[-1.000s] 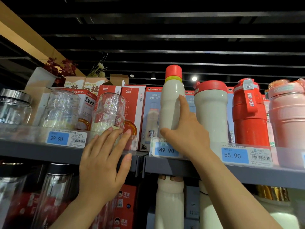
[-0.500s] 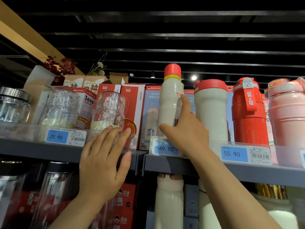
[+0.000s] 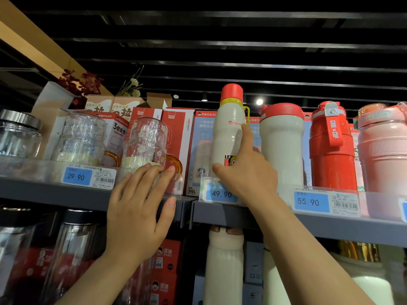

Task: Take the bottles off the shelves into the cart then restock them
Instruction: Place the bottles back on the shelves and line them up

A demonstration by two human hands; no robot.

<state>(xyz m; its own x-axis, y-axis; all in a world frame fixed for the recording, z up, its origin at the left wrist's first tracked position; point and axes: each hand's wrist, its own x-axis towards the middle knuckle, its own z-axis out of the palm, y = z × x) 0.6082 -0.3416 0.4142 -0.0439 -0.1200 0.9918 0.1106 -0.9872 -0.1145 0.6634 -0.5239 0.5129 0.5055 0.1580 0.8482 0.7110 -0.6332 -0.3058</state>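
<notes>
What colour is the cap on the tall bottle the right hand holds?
Red cap, yellow collar beneath; head view.

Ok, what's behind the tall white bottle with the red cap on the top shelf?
Behind the tall white bottle stands a blue product box picturing a bottle, marked SUS 316L. The bottle and the right hand cover the box's middle and right side, so anything further back can't be seen.
</notes>
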